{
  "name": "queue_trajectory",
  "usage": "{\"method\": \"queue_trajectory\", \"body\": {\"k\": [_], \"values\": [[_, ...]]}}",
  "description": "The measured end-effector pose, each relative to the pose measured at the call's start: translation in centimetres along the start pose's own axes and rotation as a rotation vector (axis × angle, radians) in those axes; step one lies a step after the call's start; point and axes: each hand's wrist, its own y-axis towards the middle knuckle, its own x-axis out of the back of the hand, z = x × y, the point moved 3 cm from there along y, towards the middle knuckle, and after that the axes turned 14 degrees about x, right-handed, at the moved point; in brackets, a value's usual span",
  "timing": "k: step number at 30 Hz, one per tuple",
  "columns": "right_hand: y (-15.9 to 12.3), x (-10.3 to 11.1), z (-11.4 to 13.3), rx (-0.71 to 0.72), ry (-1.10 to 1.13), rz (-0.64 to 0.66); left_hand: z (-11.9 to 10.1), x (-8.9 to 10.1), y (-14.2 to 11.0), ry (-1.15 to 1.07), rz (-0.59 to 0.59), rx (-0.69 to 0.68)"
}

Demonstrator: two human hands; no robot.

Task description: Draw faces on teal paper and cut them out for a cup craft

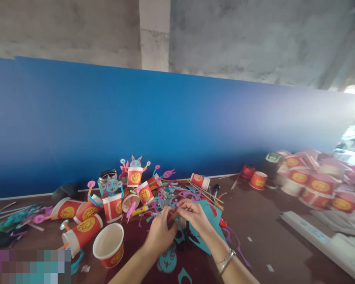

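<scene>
Close together above the table's middle, both hands work at a small orange strip [173, 216], perhaps paper or a piece of straw. My left hand [161, 230] is closed around it. My right hand [195, 215] pinches at its upper end, though the fingertips partly hide the contact. Below the hands are dark-handled scissors [187, 236], partly covered, and a turquoise paper sheet [211, 219]. A turquoise paper cat face [167, 259] lies in front of them. An upright red-and-white paper cup [109, 244] stands left of my left hand.
Finished cup figures [112, 207] with paper faces and straw arms crowd the left, some lying down. Paper scraps [165, 197] cover the middle back. Stacked cups [318, 185] and a white power strip [310, 234] occupy the right. A blue panel [177, 126] rises behind the table.
</scene>
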Motion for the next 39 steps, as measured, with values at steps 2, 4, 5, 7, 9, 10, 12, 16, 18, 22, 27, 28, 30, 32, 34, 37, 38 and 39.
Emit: {"method": "queue_trajectory", "body": {"k": [2, 4, 5, 7, 9, 10, 12, 16, 18, 22, 27, 28, 30, 32, 34, 37, 38, 39], "values": [[0.0, -0.1, -0.1, -0.042, 0.055, -0.036, -0.1, 0.1, -0.3, 0.110, -0.065, -0.066], [0.0, -0.3, -0.1, -0.079, 0.094, -0.051, -0.2, 0.0, -0.6, 0.235, -0.131, -0.145], [-0.1, -0.4, 0.0, -0.094, 0.106, -0.055, -0.2, 0.0, -0.8, 0.302, -0.164, -0.183], [-0.2, -0.5, 0.1, -0.120, 0.120, -0.062, -0.4, -0.1, -1.1, 0.425, -0.217, -0.252], [-0.3, -0.7, 0.1, -0.136, 0.127, -0.064, -0.5, -0.1, -1.3, 0.501, -0.264, -0.308], [-0.3, -0.7, 0.1, -0.135, 0.126, -0.060, -0.6, 0.0, -1.4, 0.519, -0.287, -0.331], [-0.3, -0.8, 0.1, -0.109, 0.098, -0.039, -0.7, 0.1, -1.5, 0.525, -0.315, -0.366], [-0.2, -0.8, 0.3, -0.028, -0.011, 0.034, -0.6, 0.3, -1.3, 0.536, -0.337, -0.361], [-0.2, -0.8, 0.5, 0.001, -0.022, 0.084, -0.2, 0.3, -1.1, 0.542, -0.356, -0.334], [-0.2, -0.6, 0.7, 0.022, -0.050, 0.030, 0.6, 0.3, -0.7, 0.518, -0.391, -0.322], [-0.6, -0.7, 1.7, 0.130, -0.162, 0.056, 1.2, 0.3, -0.4, 0.451, -0.446, -0.349], [-0.7, -0.8, 1.9, 0.145, -0.162, 0.085, 1.3, 0.4, -0.4, 0.437, -0.452, -0.348], [-1.0, -1.1, 2.1, 0.170, -0.165, 0.139, 1.3, 0.6, -0.2, 0.423, -0.455, -0.314], [-1.3, -1.3, 2.2, 0.198, -0.204, 0.170, 1.4, 0.7, -0.1, 0.429, -0.446, -0.257], [-1.4, -1.4, 2.3, 0.218, -0.269, 0.185, 1.6, 0.7, 0.0, 0.448, -0.433, -0.214], [-1.5, -1.4, 2.6, 0.225, -0.353, 0.184, 1.8, 0.5, 0.0, 0.470, -0.393, -0.175], [-1.5, -1.3, 2.8, 0.234, -0.374, 0.173, 1.8, 0.5, 0.1, 0.468, -0.366, -0.155], [-1.4, -1.3, 3.0, 0.246, -0.396, 0.164, 1.8, 0.4, 0.1, 0.463, -0.336, -0.132]]}}
